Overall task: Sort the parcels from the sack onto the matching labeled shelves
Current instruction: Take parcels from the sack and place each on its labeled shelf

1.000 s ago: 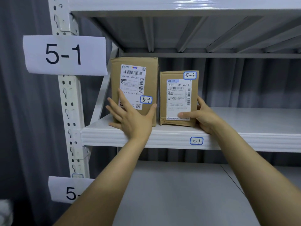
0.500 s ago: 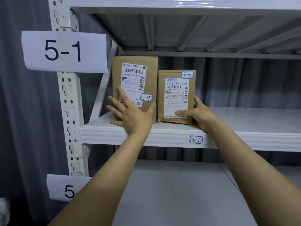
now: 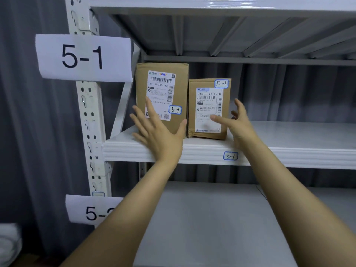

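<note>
With left hand (image 3: pixel 159 132) and right hand (image 3: pixel 237 120) both open, gripping nothing, you are risking knocking the tall brown cardboard parcel (image 3: pixel 179 89) or short brown cardboard parcel (image 3: pixel 207 105) off the white metal shelf (image 3: pixel 289 135).

Taller parcel (image 3: pixel 180 93) and shorter parcel (image 3: pixel 209 106) upright on shelf (image 3: pixel 289 145), taller at shorter's 9 o'clock. Left hand (image 3: pixel 158 135) spread over taller's lower front. Right hand (image 3: pixel 238 124) open, at shorter's 3 o'clock edge; contact unclear.
</note>
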